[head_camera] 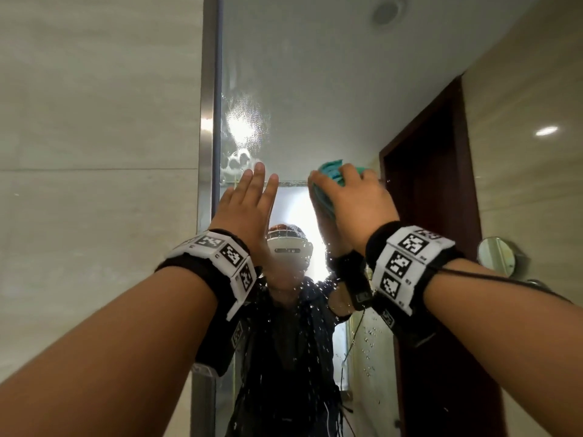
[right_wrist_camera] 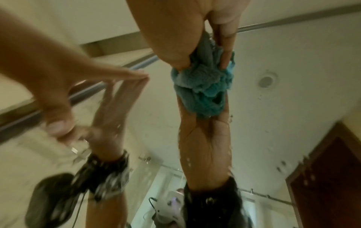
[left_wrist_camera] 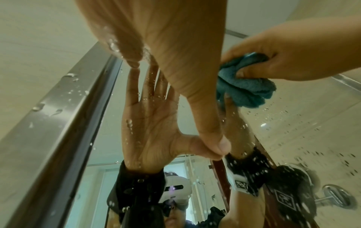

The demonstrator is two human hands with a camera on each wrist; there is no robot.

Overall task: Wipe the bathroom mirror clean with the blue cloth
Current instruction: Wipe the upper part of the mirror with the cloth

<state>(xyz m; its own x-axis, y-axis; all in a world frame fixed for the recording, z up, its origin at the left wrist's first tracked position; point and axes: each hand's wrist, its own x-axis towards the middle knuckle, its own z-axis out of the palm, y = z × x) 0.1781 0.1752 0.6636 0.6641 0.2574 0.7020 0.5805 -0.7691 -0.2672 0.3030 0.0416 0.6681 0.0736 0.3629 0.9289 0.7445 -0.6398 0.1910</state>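
Your right hand [head_camera: 353,203] is pressing the bunched blue-green terry cloth [head_camera: 328,175] against the wet bathroom mirror [head_camera: 315,89], while your left hand [head_camera: 244,203] is lying flat on the glass beside it.

Your right fingers are curling round the cloth and gripping it in a wad, which is touching the mirror just right of the middle of the glass; your left fingers [left_wrist_camera: 134,61] are stretching out straight, tips meeting their own reflection, and holding nothing. Both wrists are wearing black bands with white square-patterned marker tags [head_camera: 407,266]. Water droplets [head_camera: 369,339] are clinging to the lower glass, and a smeared foamy patch [head_camera: 239,159] is sitting near the brushed-metal mirror frame [head_camera: 206,121], just above your left fingertips. Pale stone wall tiles [head_camera: 94,152] are flanking the frame.
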